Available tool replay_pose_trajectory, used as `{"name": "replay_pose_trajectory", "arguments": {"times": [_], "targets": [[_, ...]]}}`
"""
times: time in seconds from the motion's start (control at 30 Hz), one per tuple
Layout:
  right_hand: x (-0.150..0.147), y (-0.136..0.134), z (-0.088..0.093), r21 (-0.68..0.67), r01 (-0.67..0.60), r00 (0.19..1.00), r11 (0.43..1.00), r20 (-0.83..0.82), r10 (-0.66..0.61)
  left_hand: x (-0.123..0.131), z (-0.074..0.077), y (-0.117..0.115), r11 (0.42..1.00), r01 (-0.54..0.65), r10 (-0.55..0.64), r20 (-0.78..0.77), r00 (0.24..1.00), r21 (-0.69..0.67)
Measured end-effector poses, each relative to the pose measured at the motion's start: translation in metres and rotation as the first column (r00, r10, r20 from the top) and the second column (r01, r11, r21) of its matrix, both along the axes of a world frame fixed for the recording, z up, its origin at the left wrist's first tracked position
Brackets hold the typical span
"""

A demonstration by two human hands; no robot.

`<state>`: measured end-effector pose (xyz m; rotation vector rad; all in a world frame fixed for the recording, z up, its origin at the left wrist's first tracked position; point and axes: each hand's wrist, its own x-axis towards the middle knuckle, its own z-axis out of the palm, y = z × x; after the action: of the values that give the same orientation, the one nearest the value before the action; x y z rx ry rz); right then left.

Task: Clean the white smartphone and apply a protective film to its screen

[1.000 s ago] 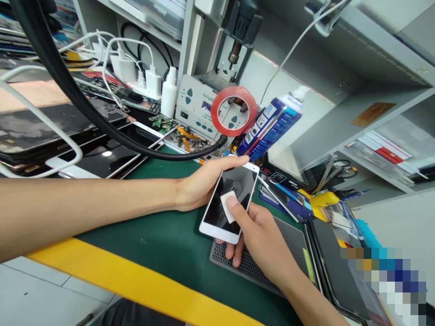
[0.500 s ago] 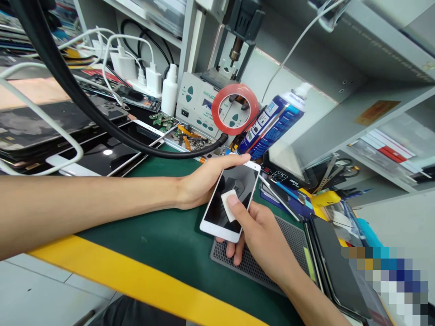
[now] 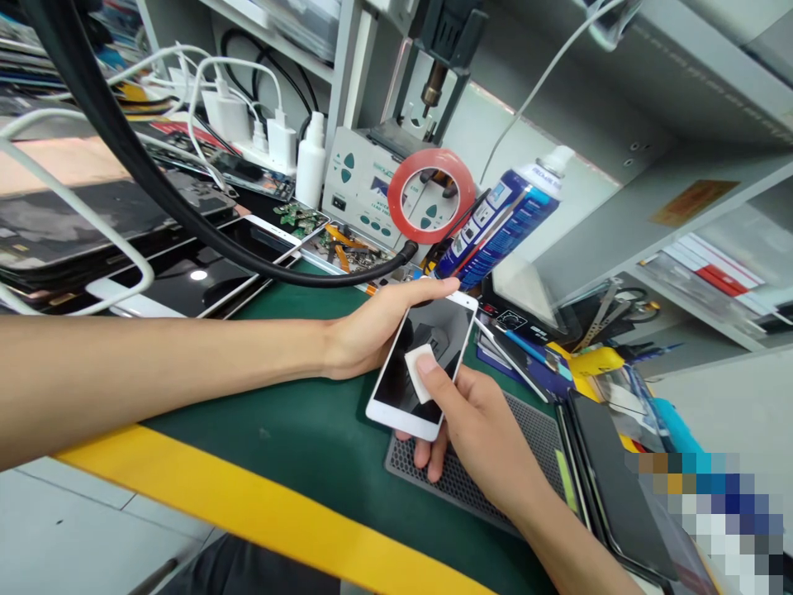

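A white smartphone (image 3: pixel 392 387) with a dark, glossy screen is held face up and tilted above the green mat. My left hand (image 3: pixel 367 329) grips it along the far left, the thumb stretched over its top edge and the other fingers hidden beneath. My right hand (image 3: pixel 480 406) is closed at the near right of the phone. Its thumb presses a small white pad (image 3: pixel 417 378) against the screen, while several of its fingertips show under the phone's bottom edge.
A black hose (image 3: pixel 248 263) arches across the left. Behind the phone stand a blue spray can (image 3: pixel 499 223), a red tape roll (image 3: pixel 397 195) and a grey control unit (image 3: pixel 347 178). Below lies a perforated grey pad (image 3: pixel 462 487); dark phones or panels (image 3: pixel 619 479) sit at right.
The view has shifted slightly. Both hands keep their grip, with the white pad at nearly the same spot on the screen.
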<state>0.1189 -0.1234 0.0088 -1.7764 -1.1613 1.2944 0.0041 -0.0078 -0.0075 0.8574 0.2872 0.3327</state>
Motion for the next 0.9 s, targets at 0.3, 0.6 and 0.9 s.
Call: {"name": "replay_pose_trajectory", "arguments": {"times": [0.3, 0.6, 0.9], "targets": [[0.0006, -0.0004, -0.0007, 0.003, -0.004, 1.0, 1.0, -0.005, 0.004, 0.0005, 0.0019, -0.0014, 1.0, -0.008, 0.008, -0.019, 1.0, -0.008], [-0.0007, 0.0007, 0.0009, -0.005, 0.005, 1.0, 1.0, -0.011, -0.005, 0.0012, 0.0, -0.0001, 1.0, -0.009, 0.009, -0.031, 0.999, 0.002], [-0.0009, 0.0002, -0.0001, -0.038, 0.016, 0.999, 0.999, 0.034, -0.015, 0.0012, 0.0006, 0.0014, 0.999, 0.022, -0.021, 0.044, 0.999, -0.025]]}}
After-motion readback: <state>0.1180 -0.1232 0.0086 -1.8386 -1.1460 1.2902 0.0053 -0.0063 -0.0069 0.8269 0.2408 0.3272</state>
